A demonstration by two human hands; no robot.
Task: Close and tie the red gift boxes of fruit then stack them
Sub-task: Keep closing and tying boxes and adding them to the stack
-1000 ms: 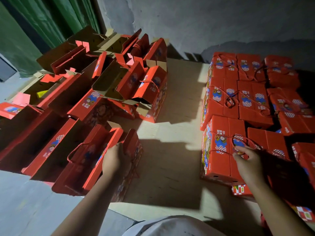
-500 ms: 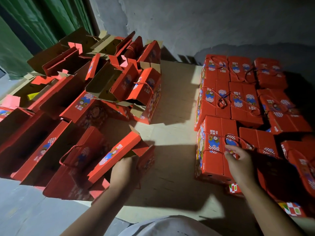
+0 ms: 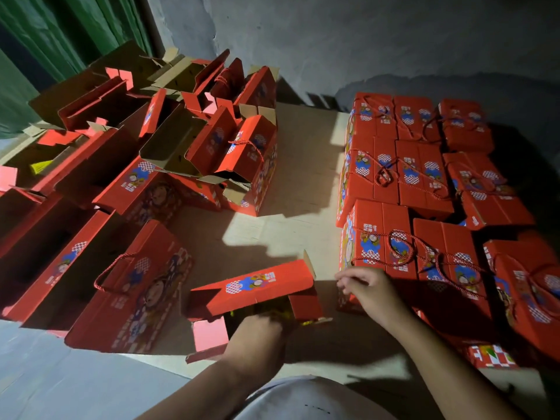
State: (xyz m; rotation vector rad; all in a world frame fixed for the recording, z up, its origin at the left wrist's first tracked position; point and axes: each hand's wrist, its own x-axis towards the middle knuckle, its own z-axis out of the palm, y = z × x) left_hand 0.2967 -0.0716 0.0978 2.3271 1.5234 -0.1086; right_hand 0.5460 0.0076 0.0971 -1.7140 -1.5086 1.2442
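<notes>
1. Since half a second ago, the open gift box has shifted from the left cluster to the middle of the floor, directly ahead of the person; the right hand has come off the tied box and now hovers just before it.
2. Left hand: curled on the near edge of the open gift box, gripping it. Right hand: fingers loosely bent, holding nothing.
3. Contents: yellow items show dimly inside the open gift box under its raised lid flap; they are too dark to identify. Interiors of the other open boxes on the left lie in shadow, and one shows a yellow patch.
4. Surroundings: closed boxes, tied with red cord, stand packed in rows on the right. An untied box with a rope handle sits just left of the open gift box. Pale floor board separates the two groups; a grey wall and green curtain stand behind.
5. Orientation: the open gift box's long axis runs left to right across the view, its printed lid flap tilted up and facing the person, side flaps splayed outward.
</notes>
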